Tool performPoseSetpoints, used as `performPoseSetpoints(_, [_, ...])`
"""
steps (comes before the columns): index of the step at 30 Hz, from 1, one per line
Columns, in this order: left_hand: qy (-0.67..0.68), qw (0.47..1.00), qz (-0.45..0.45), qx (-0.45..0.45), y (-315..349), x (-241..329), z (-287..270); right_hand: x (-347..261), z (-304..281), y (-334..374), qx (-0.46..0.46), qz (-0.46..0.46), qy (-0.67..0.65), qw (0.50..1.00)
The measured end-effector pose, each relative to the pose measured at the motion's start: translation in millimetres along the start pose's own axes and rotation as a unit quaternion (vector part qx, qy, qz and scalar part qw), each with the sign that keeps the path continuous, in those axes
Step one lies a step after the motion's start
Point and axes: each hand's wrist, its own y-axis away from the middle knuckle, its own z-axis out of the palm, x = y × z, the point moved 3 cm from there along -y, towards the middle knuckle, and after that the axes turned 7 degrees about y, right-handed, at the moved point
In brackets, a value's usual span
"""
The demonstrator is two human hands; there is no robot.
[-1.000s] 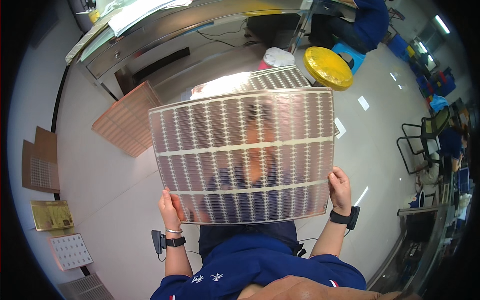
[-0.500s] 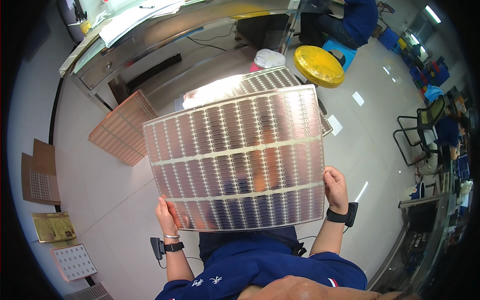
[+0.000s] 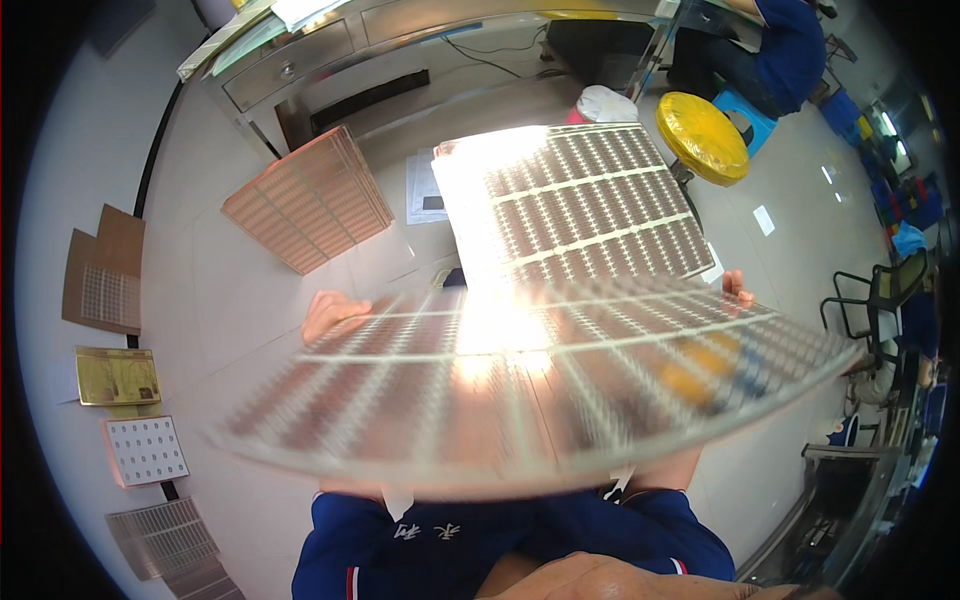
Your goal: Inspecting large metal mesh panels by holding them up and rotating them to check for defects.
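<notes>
Well, the patterned panel (image 3: 560, 385) (partly blurred) stretches between left hand (image 3: 332, 315) and right hand (image 3: 737, 286), both gripping it.

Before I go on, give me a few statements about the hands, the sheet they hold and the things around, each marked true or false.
1. The left hand holds the patterned sheet. True.
2. The right hand is empty. False: the right hand also holds the patterned sheet.
3. A round stool with a yellow cover stands beyond the hands, toward the right. True.
4. The seated co-worker is on a red stool. False: the seated co-worker is on a blue stool.
5. On the left side, the gold-coloured panel comes between brown cardboard and a white dotted panel. True.
</notes>
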Motion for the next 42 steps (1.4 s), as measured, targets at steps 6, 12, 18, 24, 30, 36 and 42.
performPoseSetpoints(6, [-0.078,0.991,-0.107,0.016,0,1,17,42,-2,-3,0.126,0.034,0.011,0.991])
performPoseSetpoints(12, [-0.079,0.987,-0.141,0.016,11,-4,40,44,-1,9,0.191,0.022,0.048,0.980])
performPoseSetpoints(18, [0.237,0.870,-0.402,0.159,56,-18,43,56,55,-8,0.294,0.047,0.101,0.949])
performPoseSetpoints(24, [0.614,0.632,-0.438,0.174,124,-38,59,81,41,-20,0.183,0.062,0.064,0.979])
performPoseSetpoints(30, [0.696,0.471,-0.469,0.272,141,-21,56,112,31,-16,0.084,0.125,0.054,0.987])
performPoseSetpoints(36, [0.761,0.426,-0.386,0.300,201,-28,42,194,5,-22,-0.082,0.176,0.133,0.972])
performPoseSetpoints(42, [0.596,0.464,-0.462,0.465,236,-13,19,169,140,-26,-0.054,0.306,0.014,0.950])
